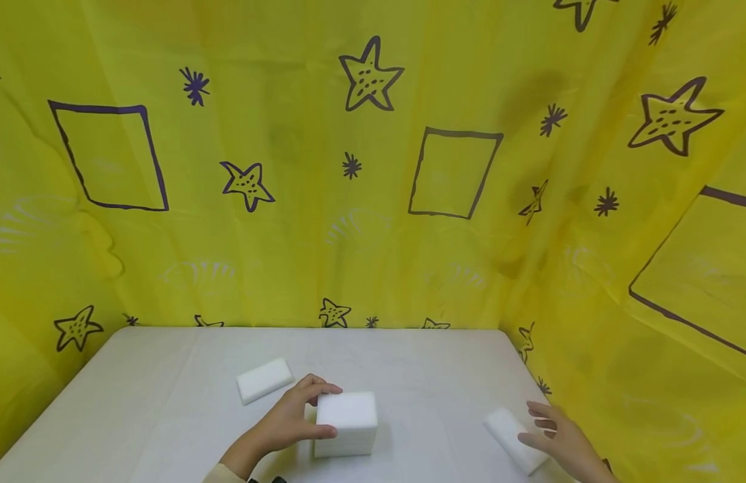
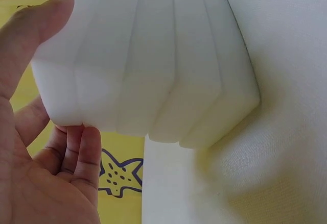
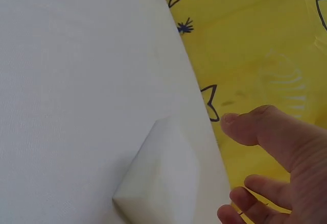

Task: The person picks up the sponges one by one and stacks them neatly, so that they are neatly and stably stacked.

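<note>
White foam-like slabs are forming a neat stack (image 1: 347,424) near the front middle of the table (image 1: 433,376), and the left hand (image 1: 288,420) is gripping it near the top, its thumb pressing the near side while the fingers are bending around towards the far side. This hand is spreading about as wide as the stack is deep, and in the left wrist view five layers are showing, the lowest resting against the table. The right hand (image 1: 563,439) is hovering beside a loose white block (image 1: 510,435) near the table's right edge; its thumb is standing well away from the loosely bent fingers, and it is holding nothing. From the head the hand is partly overlapping that block, but the right wrist view is showing a gap between them. Another white block (image 1: 264,381) is lying flat beyond the left hand, to the left of the stack and apart from it. Behind, a yellow curtain (image 1: 288,100) is hanging, bearing dark outlined stars and four-sided frames.
</note>
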The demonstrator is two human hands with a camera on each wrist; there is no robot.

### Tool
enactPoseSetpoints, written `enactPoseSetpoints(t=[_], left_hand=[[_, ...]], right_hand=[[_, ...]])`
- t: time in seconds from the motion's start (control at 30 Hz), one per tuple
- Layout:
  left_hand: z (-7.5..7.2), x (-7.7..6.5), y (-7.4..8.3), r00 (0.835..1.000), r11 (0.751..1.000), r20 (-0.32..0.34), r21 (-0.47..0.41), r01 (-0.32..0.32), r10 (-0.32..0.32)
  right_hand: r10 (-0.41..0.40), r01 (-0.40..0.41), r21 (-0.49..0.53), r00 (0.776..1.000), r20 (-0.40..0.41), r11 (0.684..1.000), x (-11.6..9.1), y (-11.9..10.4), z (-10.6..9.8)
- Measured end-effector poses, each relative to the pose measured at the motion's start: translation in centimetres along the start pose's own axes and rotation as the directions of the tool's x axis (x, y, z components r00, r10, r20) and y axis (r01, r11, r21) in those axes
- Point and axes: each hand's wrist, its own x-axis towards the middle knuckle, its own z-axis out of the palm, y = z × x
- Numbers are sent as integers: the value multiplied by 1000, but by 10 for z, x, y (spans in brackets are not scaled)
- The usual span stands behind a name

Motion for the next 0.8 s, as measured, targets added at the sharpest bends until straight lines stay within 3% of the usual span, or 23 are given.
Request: enactPoseSetpoints(t=[0.27, 0.57, 0.7, 0.8], left_hand=[[-1, 1, 1, 1000, 1000, -2, 0, 2, -2], [0, 2, 2, 1000, 1000, -4, 9, 11, -11], [0, 2, 2, 1000, 1000, -6, 15, 13, -13], [0, 1, 2, 1000, 1000, -5, 15, 15, -14]], right_hand=[[129, -128, -33, 991, 38, 991, 6, 6, 6], [221, -221, -19, 975, 18, 975, 11, 20, 15], [232, -232, 3, 972, 29, 973, 12, 23, 19], [198, -198, 1, 979, 40, 980, 12, 25, 20]])
